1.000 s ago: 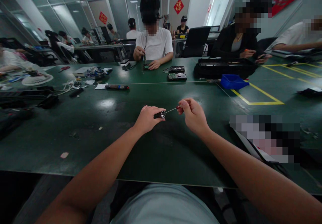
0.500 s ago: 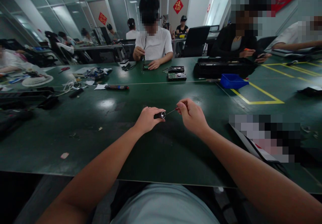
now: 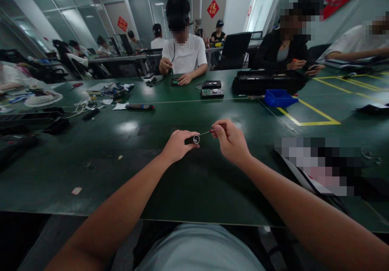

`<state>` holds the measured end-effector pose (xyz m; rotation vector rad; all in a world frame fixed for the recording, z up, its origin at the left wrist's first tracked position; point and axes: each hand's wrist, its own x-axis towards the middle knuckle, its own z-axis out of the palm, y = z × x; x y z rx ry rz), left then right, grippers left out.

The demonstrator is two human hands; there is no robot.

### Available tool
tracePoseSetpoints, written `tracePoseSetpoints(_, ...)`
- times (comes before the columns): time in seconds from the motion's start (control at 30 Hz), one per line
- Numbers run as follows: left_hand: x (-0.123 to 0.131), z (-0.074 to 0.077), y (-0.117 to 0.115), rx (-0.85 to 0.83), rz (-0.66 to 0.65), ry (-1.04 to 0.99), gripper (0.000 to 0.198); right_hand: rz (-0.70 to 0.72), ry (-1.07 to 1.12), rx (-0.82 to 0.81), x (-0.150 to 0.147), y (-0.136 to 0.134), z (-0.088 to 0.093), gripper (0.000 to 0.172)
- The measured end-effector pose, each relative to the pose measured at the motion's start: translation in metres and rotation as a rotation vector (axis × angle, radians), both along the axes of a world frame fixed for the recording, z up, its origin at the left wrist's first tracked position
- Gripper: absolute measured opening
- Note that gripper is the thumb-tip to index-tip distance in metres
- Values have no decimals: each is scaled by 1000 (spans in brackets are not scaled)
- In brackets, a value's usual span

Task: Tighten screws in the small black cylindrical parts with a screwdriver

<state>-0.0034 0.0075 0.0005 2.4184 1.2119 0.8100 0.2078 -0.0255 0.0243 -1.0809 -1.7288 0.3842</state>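
My left hand [image 3: 178, 146] is closed around a small black flashlight [image 3: 194, 140], whose round silver-rimmed end faces me. My right hand [image 3: 230, 139] grips a screwdriver with a dark red handle and a thin metal shaft [image 3: 205, 133]. The shaft points left, and its tip reaches the upper rim of the flashlight's end; whether it touches or goes inside I cannot tell. Both hands are held over the green table [image 3: 194, 198], and the palm side of each is hidden.
Opposite, a person in a white shirt [image 3: 184, 54] handles a small board. Hard drives [image 3: 212, 93], a blue bin [image 3: 279, 98] and a long black unit [image 3: 269, 82] lie beyond my hands. A marker-like tool [image 3: 139, 106] is at left. A partly blurred folder [image 3: 293, 167] lies right.
The screwdriver shaft now lies a little flatter, its tip nearer the flashlight's upper rim. The whole view has shifted slightly; both hands keep their grips.
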Motion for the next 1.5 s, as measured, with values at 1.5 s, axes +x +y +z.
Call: tracePoseSetpoints(1.5, -3, 2, 0, 25, 72, -47, 41, 17, 173, -220, -5, 4, -3, 24)
